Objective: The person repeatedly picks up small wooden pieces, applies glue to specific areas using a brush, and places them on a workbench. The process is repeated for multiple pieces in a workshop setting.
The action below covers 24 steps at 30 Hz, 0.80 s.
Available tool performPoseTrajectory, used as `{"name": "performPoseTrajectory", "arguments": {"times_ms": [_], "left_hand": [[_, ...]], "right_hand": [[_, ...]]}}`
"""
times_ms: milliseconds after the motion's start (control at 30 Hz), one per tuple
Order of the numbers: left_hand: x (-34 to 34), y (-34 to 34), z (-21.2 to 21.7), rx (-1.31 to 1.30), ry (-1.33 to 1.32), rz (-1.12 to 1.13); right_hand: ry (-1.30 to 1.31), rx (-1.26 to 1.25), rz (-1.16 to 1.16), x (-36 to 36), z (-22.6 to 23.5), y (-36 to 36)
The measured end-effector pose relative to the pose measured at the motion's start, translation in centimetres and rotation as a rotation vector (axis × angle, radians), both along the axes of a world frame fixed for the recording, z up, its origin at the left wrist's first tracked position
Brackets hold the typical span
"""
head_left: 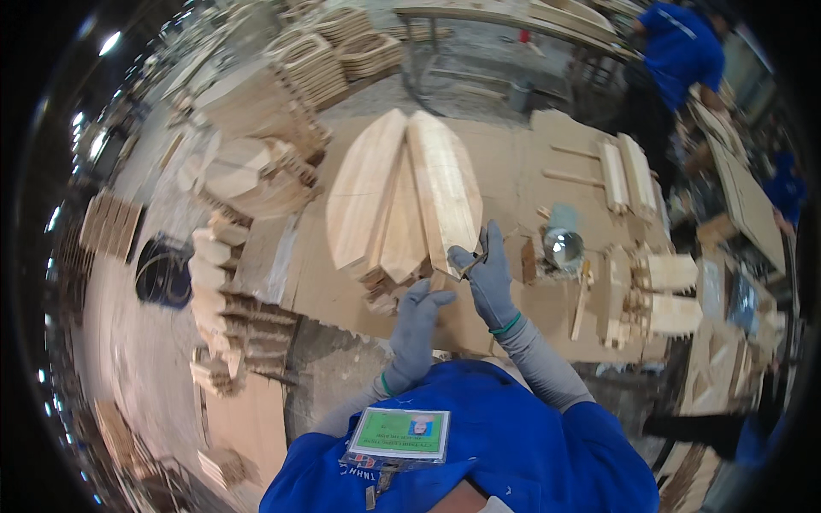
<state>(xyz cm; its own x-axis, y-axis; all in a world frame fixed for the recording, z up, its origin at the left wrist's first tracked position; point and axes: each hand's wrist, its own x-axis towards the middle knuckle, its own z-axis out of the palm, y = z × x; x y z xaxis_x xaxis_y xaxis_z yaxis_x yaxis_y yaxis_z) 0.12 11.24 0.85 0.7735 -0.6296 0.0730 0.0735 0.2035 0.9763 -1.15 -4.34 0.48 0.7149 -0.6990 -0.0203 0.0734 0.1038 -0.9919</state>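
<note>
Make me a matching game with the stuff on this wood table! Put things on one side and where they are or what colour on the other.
Things:
1. right hand
2. left hand
3. round glass jar
4. leaf-shaped wooden panels

Clues:
A. shiny, right of the hands
B. pinching a small thin tool
C. pale wood, fanned out on the table
D. grey glove, holding nothing

Pairs: 1-B, 2-D, 3-A, 4-C

Wood workshop. Grey concrete floor (pixel 128 342), dusty, littered with offcuts. Brown board surface (pixel 513 171) at centre. Stacks of curved wooden frames (pixel 342 43) top left. Piles of small blocks (pixel 231 316) along left edge of surface. Long bench (pixel 513 17) at top. Bright lamps (pixel 109 43) upper left. Person in blue (pixel 680 51) top right.
</note>
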Motion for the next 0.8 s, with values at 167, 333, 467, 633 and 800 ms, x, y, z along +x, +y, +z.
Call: {"name": "performPoseTrajectory", "arguments": {"times_ms": [167, 333, 467, 633, 800], "left_hand": [[3.9, -4.6, -4.0, -0.216, 0.43, -0.243], [4.1, -12.2, 0.5, -0.613, 0.775, -0.378], [6.2, -11.9, -0.9, -0.372, 0.682, -0.459], [7.2, -9.5, -3.6, 0.176, 0.587, -0.437], [6.1, -7.3, -4.9, 0.419, 0.477, -0.542]], "right_hand": [[0.014, 0.148, -0.063, -5.1, 2.6, 0.8], [0.11, 0.106, 0.1, -11.2, 0.5, 0.7], [-0.219, 0.268, -0.068, -16.4, 0.4, -4.6], [-0.048, 0.139, -0.342, -19.5, -1.3, -14.5], [-0.116, 0.254, -0.287, -16.5, -4.6, -18.6]]}}
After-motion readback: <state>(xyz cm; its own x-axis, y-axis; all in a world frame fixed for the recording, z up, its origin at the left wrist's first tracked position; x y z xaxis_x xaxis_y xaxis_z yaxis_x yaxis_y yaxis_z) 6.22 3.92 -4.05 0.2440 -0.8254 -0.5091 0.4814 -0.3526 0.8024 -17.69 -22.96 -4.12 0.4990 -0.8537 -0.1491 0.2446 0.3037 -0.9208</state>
